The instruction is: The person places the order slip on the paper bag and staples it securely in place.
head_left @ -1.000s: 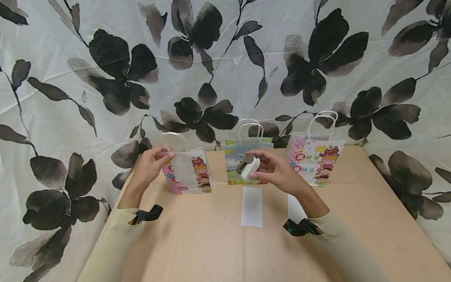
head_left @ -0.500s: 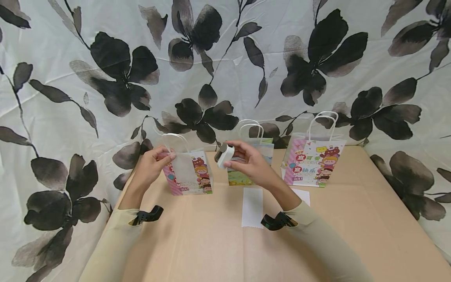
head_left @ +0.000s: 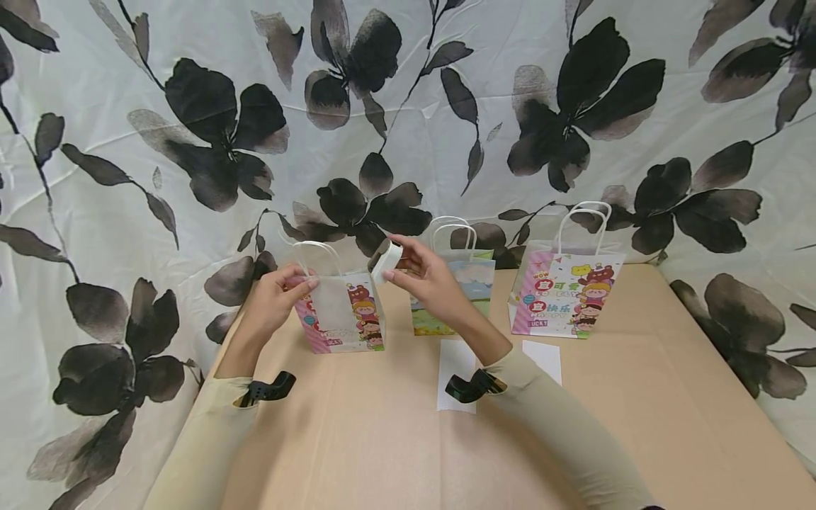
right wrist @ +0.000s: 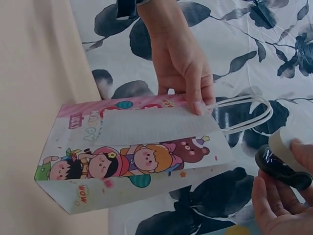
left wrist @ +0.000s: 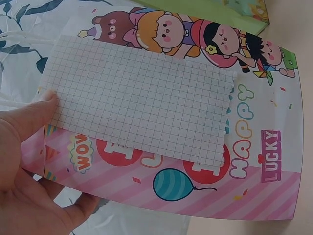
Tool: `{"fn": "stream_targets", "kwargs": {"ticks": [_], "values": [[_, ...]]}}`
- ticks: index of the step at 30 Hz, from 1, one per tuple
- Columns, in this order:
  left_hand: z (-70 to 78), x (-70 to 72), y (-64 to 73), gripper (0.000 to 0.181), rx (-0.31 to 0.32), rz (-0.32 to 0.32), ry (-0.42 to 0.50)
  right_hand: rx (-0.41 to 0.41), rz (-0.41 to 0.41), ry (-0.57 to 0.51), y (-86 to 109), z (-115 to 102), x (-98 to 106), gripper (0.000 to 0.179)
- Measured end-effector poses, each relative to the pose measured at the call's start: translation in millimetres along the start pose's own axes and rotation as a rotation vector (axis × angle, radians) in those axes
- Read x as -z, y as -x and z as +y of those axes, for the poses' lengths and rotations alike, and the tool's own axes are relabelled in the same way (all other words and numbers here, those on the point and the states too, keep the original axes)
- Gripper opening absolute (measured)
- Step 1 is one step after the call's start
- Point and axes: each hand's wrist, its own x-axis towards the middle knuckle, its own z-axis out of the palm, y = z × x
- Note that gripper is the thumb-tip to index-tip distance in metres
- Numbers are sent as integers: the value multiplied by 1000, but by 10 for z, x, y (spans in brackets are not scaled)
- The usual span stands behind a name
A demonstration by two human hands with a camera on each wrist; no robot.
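Observation:
My left hand [head_left: 275,301] pinches the top edge of a pink and white paper gift bag [head_left: 366,315] at the left, thumb in front and fingers behind. Under that thumb a slip of grid paper [left wrist: 142,100] lies flat over the bag's printed front; its ragged end points toward the bag's bottom. My right hand [head_left: 433,283] grips a small white and black stapler [head_left: 386,262] in the air, just right of the bag's top edge. In the right wrist view the stapler [right wrist: 281,164] is apart from the bag and its white handles [right wrist: 249,110].
A blue and green gift bag [head_left: 474,283] stands at the back middle, partly behind my right hand. Another pink and white bag [head_left: 567,290] is to its right. Two paper slips, one near [head_left: 454,382] and one farther right [head_left: 543,358], lie on the table [head_left: 357,439].
My right hand has moved left and a little up with the stapler, from in front of the middle bag to beside the left bag's top. My left hand has stayed in place.

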Motion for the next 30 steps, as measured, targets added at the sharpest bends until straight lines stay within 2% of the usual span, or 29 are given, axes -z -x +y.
{"fn": "stream_targets", "kwargs": {"ticks": [5, 12, 17, 21, 28, 30], "values": [[42, 6, 5, 27, -2, 1, -27, -18, 4, -4, -117, 3, -73, 60], [305, -18, 109, 22, -16, 12, -20, -42, 17, -11, -263, 38, -201, 60], [379, -25, 151, 20, -40, 21, -27, -34, 67, -3, -373, 85, -287, 58], [335, -24, 132, 20, -36, 22, -33, -20, 85, 1, -442, 92, -337, 56], [31, -29, 10, 22, -39, 37, -38, -27, 86, -3, -519, 113, -388, 56], [-13, -27, -6, 24, -45, 38, -34, -36, 85, -15, -548, 117, -406, 55]]}}
